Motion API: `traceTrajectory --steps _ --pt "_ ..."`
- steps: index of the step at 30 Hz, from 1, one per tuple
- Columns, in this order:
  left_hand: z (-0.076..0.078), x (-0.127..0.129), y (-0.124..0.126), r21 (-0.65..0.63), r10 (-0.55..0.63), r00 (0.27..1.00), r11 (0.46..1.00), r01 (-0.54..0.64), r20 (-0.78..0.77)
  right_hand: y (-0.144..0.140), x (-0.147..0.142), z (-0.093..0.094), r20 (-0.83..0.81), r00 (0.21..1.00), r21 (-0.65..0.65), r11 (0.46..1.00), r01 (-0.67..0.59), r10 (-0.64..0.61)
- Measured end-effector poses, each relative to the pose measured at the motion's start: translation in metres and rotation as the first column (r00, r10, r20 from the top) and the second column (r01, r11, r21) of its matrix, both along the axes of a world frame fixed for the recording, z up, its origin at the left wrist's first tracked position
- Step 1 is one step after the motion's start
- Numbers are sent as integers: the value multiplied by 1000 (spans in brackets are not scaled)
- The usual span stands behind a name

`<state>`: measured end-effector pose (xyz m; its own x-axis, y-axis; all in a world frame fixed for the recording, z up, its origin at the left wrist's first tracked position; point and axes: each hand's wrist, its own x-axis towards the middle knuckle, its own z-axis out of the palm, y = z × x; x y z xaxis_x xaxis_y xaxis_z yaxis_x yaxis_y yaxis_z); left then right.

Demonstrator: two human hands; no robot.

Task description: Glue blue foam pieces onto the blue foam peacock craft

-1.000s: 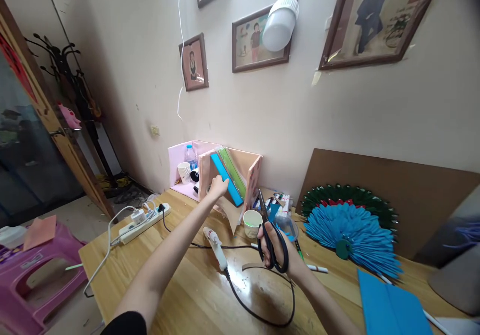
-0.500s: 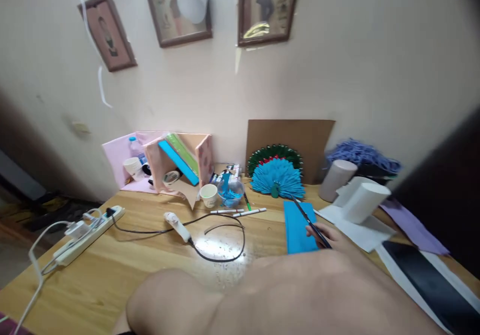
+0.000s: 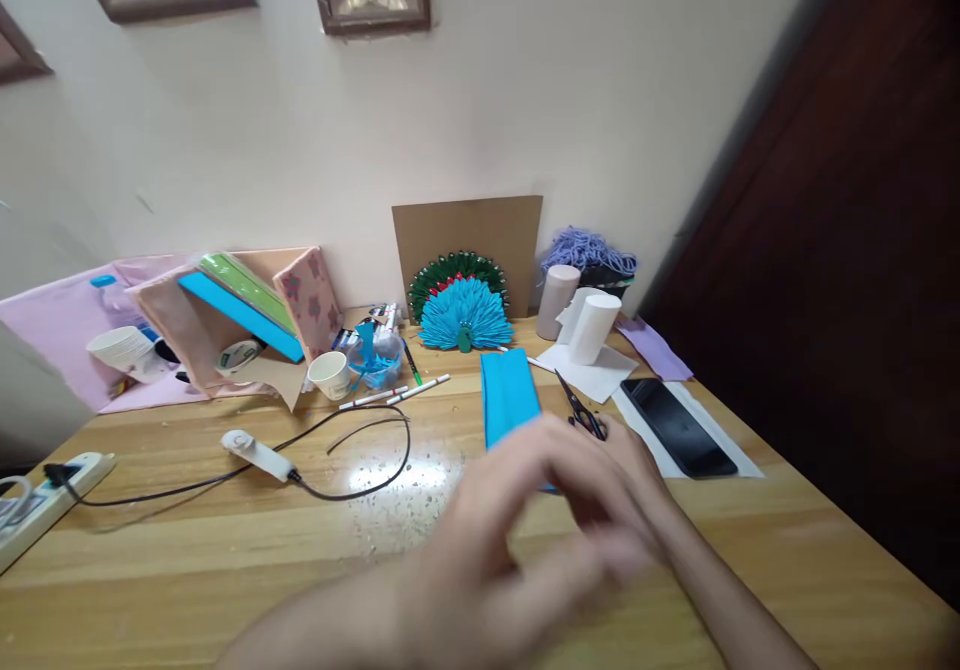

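Black scissors (image 3: 582, 416) lie low over the table, just right of the folded blue paper (image 3: 510, 395), blades pointing away. My right hand (image 3: 621, 450) is at their handles, its fingers curled against the loops; part of the grip is hidden. Across the foreground reaches my left hand (image 3: 517, 540), blurred by motion, over the near end of the blue paper. Its fingers are bent with a gap to the thumb, and nothing shows in it. Beyond the paper stands a peacock craft (image 3: 465, 312) with a blue body and green fan, before a brown board (image 3: 469, 225).
A phone (image 3: 679, 428) on white paper and white rolls (image 3: 595, 330) stand at right. To the left are a corded glue gun (image 3: 259, 456), markers (image 3: 416, 390), a paper cup (image 3: 328, 375), a bowl of blue scraps (image 3: 376, 362) and a power strip (image 3: 56, 500).
My view has turned right. The scissors have moved from over the blue paper to its right side, with my right hand. My left hand has come into view in the foreground.
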<state>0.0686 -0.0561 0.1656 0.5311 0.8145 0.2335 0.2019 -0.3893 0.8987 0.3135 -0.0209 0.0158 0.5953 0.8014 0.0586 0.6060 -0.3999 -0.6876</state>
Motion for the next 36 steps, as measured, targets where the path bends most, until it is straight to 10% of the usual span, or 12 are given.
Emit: traceTrajectory --steps 5,10,16,19,24,30,36 --pt "-88 32 87 -15 221 913 970 -241 -343 -3 -1 -6 211 975 -138 990 -42 71" --pt "-150 64 112 22 291 857 950 -312 -425 -3 1 -14 393 911 -185 981 -54 124" --pt "-149 49 105 -27 232 914 967 -255 -332 -3 5 -17 348 930 11 991 -131 119" --pt "-140 27 91 -78 155 960 981 -177 -235 -3 -20 -17 16 954 198 934 -296 299" --pt "-130 -6 72 -286 38 998 958 -25 41 3 -70 -20 -439 762 281 878 -387 476" --pt "-157 -31 85 -300 253 967 920 -254 -43 18 -65 -18 -602 635 367 874 -318 484" --pt "-182 -37 80 -276 205 977 937 -212 -54 16 -55 -23 -702 536 353 883 -309 469"
